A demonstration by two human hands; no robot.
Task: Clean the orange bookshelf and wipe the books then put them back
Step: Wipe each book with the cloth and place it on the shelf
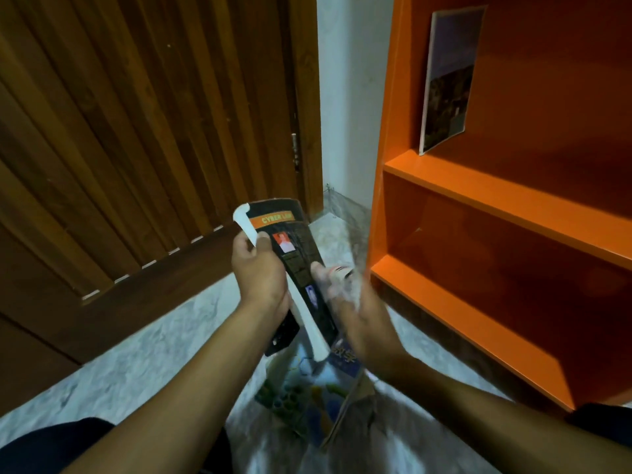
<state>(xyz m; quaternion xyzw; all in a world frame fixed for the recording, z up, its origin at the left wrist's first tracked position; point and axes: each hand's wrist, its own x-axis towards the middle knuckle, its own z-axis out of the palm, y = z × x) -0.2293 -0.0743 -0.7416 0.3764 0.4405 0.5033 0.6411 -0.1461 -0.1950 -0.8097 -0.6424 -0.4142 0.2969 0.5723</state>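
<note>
Book [297, 265] sits gripped in the left hand [260, 271] fingers; right hand [355, 313], blurred, seems to clutch a cloth [338, 271] against its cover. Better to wipe away from the gripping fingers, holding the spine firmly.

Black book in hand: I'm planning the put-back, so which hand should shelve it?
Probably the left hand: it grips the black book. The right hand, blurred, is nearer the orange bookshelf but seems busy with a cloth.
</note>
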